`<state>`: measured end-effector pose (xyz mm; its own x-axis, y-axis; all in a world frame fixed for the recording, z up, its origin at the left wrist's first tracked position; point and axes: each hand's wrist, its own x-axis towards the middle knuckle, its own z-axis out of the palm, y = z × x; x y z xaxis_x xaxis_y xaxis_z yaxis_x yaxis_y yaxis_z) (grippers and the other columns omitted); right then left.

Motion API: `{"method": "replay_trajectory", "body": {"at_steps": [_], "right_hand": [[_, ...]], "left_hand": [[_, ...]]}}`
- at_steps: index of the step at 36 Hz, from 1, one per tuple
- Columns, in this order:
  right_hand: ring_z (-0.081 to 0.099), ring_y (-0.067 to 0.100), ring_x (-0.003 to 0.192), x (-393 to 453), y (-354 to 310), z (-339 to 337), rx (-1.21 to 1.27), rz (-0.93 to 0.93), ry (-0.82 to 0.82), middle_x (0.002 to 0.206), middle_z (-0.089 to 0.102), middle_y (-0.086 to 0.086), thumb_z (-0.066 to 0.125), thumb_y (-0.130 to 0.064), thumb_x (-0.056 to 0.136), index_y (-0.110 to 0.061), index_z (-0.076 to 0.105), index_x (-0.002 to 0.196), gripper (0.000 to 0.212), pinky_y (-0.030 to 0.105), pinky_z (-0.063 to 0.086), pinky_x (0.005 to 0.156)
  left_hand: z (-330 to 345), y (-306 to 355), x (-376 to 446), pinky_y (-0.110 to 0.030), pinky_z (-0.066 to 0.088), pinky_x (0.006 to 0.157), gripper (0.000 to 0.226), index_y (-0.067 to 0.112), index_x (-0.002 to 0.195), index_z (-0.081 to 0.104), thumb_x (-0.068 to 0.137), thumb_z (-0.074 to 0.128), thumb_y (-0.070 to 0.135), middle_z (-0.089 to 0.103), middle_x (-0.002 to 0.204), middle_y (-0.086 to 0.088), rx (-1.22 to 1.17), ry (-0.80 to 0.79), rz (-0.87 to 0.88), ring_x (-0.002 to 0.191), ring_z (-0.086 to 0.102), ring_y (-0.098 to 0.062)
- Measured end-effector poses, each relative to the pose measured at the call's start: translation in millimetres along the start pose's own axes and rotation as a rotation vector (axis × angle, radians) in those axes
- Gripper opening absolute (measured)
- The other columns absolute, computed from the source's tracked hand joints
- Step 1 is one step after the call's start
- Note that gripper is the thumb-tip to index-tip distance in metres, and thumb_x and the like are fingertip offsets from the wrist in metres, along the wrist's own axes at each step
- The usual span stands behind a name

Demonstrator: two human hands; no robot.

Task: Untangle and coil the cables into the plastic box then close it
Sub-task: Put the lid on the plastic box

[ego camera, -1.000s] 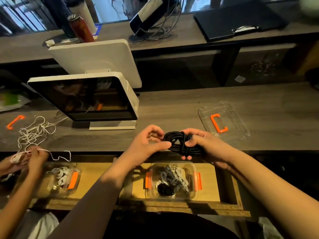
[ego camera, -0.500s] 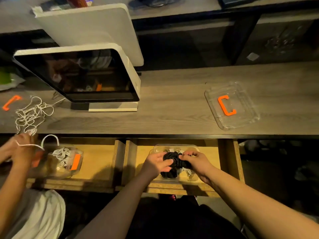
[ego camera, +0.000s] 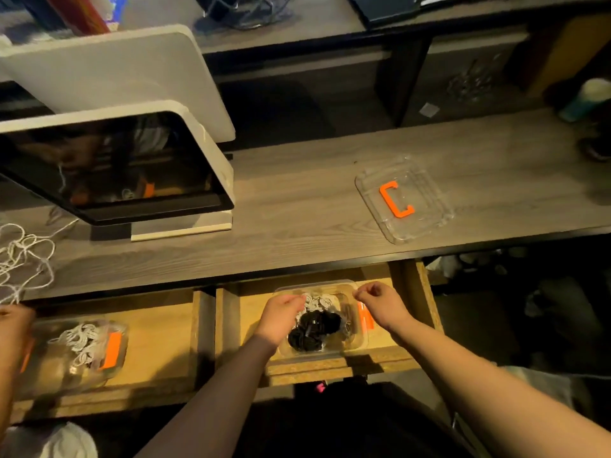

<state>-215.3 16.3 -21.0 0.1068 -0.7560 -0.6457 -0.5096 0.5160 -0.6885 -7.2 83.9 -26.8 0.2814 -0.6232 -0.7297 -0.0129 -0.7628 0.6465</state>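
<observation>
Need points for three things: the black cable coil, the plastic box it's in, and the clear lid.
black cable coil (ego camera: 314,328), head view, middle of the dark bundle inside the box.
plastic box (ego camera: 358,338), head view, clear right wall by the orange latch.
clear lid (ego camera: 426,190), head view, bare clear panel right of the orange handle.

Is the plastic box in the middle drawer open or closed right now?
Open. The plastic box has no cover on; its clear lid with the orange handle lies apart on the desk.
</observation>
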Motion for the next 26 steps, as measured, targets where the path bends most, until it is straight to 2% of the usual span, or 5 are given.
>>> {"method": "replay_trajectory", "body": {"at_steps": [8, 12, 18, 22, 26], "right_hand": [[0.058, 0.014, 0.078, 15, -13, -67, 0.074, -0.015, 0.098, 0.087, 0.066, 0.003, 0.065, -0.025, 0.095, -0.010, 0.069, 0.095, 0.016, 0.027, 0.047, 0.069], [0.057, 0.013, 0.077, 39, -20, -106, 0.120, -0.020, 0.143, 0.085, 0.065, 0.001, 0.062, -0.026, 0.096, -0.016, 0.066, 0.092, 0.012, 0.026, 0.044, 0.067], [0.058, 0.014, 0.071, 88, -27, -158, 0.102, 0.004, 0.205, 0.075, 0.060, -0.002, 0.061, -0.026, 0.097, -0.015, 0.060, 0.088, 0.015, 0.024, 0.041, 0.057], [0.067, 0.024, 0.087, 127, -29, -190, -0.021, 0.003, 0.232, 0.090, 0.069, 0.007, 0.061, -0.028, 0.096, -0.008, 0.065, 0.102, 0.021, 0.041, 0.055, 0.078], [0.060, 0.029, 0.114, 162, -28, -212, -0.104, 0.017, 0.273, 0.124, 0.061, 0.012, 0.063, -0.028, 0.095, -0.007, 0.053, 0.133, 0.044, 0.044, 0.050, 0.099]], "left_hand": [[55, 64, 25, -0.031, 0.044, 0.069, 0.020, 0.010, 0.095, 0.070, 0.100, 0.059, 0.026, 0.061, 0.085, -0.007, 0.191, -0.172, 0.106, 0.076, 0.054, -0.018], [88, 102, 51, -0.032, 0.050, 0.081, 0.016, 0.017, 0.104, 0.068, 0.102, 0.055, 0.025, 0.065, 0.093, -0.001, 0.228, -0.218, 0.147, 0.089, 0.059, -0.014], [135, 143, 85, -0.026, 0.036, 0.055, 0.013, 0.013, 0.092, 0.064, 0.100, 0.056, 0.019, 0.054, 0.069, -0.002, 0.192, -0.180, 0.123, 0.063, 0.047, -0.016], [160, 159, 106, -0.029, 0.037, 0.054, 0.014, 0.012, 0.098, 0.065, 0.101, 0.055, 0.021, 0.051, 0.072, -0.004, 0.137, -0.144, 0.057, 0.065, 0.046, -0.019], [178, 167, 127, -0.028, 0.034, 0.054, 0.011, 0.011, 0.101, 0.063, 0.101, 0.054, 0.017, 0.046, 0.072, -0.003, 0.033, -0.098, 0.008, 0.063, 0.040, -0.015]]}}
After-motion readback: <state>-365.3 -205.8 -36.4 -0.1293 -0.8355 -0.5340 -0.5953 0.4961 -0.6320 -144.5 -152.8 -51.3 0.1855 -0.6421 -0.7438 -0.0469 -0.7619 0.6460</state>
